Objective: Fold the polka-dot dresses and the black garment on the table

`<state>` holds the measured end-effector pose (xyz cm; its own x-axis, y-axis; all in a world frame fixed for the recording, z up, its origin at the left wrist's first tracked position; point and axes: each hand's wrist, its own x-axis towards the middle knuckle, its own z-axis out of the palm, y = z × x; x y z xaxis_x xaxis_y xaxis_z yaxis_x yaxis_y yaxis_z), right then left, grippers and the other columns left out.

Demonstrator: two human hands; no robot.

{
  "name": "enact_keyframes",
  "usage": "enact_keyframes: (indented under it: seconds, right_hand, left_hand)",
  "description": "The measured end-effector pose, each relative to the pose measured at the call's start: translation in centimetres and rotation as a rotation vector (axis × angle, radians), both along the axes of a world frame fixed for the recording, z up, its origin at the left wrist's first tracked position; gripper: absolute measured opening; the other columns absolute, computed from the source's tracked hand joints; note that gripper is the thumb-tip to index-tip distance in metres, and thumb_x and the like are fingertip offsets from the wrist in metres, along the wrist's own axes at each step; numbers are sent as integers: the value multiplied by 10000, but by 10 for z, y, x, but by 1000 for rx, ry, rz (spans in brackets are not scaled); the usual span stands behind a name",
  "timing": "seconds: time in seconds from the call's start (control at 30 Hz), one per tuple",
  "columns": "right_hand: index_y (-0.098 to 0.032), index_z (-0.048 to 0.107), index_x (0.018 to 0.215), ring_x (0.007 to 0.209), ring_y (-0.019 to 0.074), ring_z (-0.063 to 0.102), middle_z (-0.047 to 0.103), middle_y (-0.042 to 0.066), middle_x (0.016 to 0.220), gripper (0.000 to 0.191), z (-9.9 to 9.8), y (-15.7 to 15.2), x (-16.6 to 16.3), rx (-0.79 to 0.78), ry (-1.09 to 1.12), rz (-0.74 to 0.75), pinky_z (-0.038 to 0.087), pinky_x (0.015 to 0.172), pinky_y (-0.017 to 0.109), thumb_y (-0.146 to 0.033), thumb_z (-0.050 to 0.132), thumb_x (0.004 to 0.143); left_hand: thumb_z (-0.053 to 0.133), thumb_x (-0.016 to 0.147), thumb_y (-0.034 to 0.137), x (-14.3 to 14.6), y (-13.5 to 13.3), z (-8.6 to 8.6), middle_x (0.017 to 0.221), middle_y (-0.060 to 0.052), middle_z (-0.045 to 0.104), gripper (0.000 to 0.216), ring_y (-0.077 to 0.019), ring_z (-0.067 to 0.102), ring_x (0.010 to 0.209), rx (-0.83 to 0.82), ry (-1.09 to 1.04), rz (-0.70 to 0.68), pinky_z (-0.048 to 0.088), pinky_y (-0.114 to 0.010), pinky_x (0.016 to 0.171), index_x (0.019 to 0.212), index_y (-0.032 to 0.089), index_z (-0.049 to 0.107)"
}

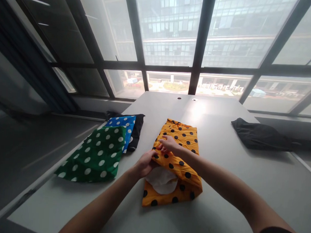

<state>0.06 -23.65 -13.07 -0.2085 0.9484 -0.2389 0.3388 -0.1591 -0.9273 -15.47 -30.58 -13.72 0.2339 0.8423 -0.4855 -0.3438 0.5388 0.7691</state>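
An orange cloth with black dots (181, 138) lies partly folded in the middle of the grey table (219, 188). A white inner part (161, 181) shows at its near left side. My left hand (145, 163) grips the cloth's left edge, fingers curled under the fold. My right hand (169, 143) pinches the same edge a little farther away, fingers closed on the fabric.
To the left lie a green cloth with white dots (95, 157), a blue dotted cloth (124, 123) and a black cloth (137, 129), stacked overlapping near the table's left edge. Another black cloth (260, 135) lies at the right. Large windows stand beyond the table.
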Motion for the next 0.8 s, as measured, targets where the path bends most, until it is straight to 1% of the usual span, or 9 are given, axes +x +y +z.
enact_keyframes:
  seconds: [0.1,0.2,0.27,0.4,0.5,0.57,0.63,0.73,0.8]
  right_hand:
    - [-171,689,1212,1080,237,714,754,122,1168,284,1,9,25,235,-138,-11,565,962,352,-237,536,982]
    - [-190,613,1469,1464,287,480,574,142,1539,490,-9,14,45,525,-492,38,355,1233,436,-384,547,1024]
    - [-209,513,1579,1581,311,308,417,140,1673,606,-24,13,50,583,-692,106,225,1291,513,-500,505,1047]
    - [-227,373,1667,1641,297,137,225,120,1758,694,-52,6,48,594,-846,167,91,1310,555,-578,410,1070]
    - [-212,341,1681,1644,292,127,206,119,1762,689,-60,3,46,604,-867,164,77,1313,550,-554,370,1083]
    - [-200,350,1677,1643,298,131,211,131,1758,658,-60,5,48,605,-863,188,82,1310,564,-477,399,1082]
    - [-179,382,1661,1636,294,167,245,148,1745,637,-57,10,54,597,-836,243,122,1310,549,-386,445,1062]
    - [-147,458,1618,1615,245,249,334,143,1716,576,-56,21,71,585,-799,189,193,1308,460,-274,367,1063]
    - [-157,465,1614,1624,241,220,328,120,1722,573,-58,29,86,585,-833,76,150,1317,466,-262,299,1076]
  left_hand:
    - [609,821,74,-8,4,0,974,-86,731,265,-196,718,807,52,44,-39,631,-307,736,1073,141,656]
    - [685,805,133,-21,8,1,1198,-129,715,517,-242,736,967,196,213,-154,626,-317,783,1316,160,606]
    - [751,795,190,-30,10,1,1278,-147,679,623,-274,729,1026,372,528,-182,623,-352,824,1394,171,580]
    - [690,865,187,-28,14,5,1313,-153,634,436,-324,642,1218,905,1252,-64,519,-486,1095,1299,164,665]
    - [519,974,155,4,19,11,1262,-124,674,334,-281,640,1211,1174,1389,-161,491,-457,1134,1260,185,691]
    - [482,999,158,31,25,9,1273,-112,690,325,-260,643,1209,1247,1397,-279,493,-417,1129,1226,196,712]
    - [513,997,181,52,33,0,1389,-127,655,354,-266,592,1319,1272,1424,-355,448,-408,1181,1304,182,688]
    - [595,996,314,64,41,-25,1608,-187,484,593,-335,413,1517,1220,1515,-431,324,-511,1267,1552,132,498]
    - [601,1005,445,60,42,-43,1690,-197,365,714,-392,314,1570,1177,1568,-474,270,-601,1269,1626,153,406]
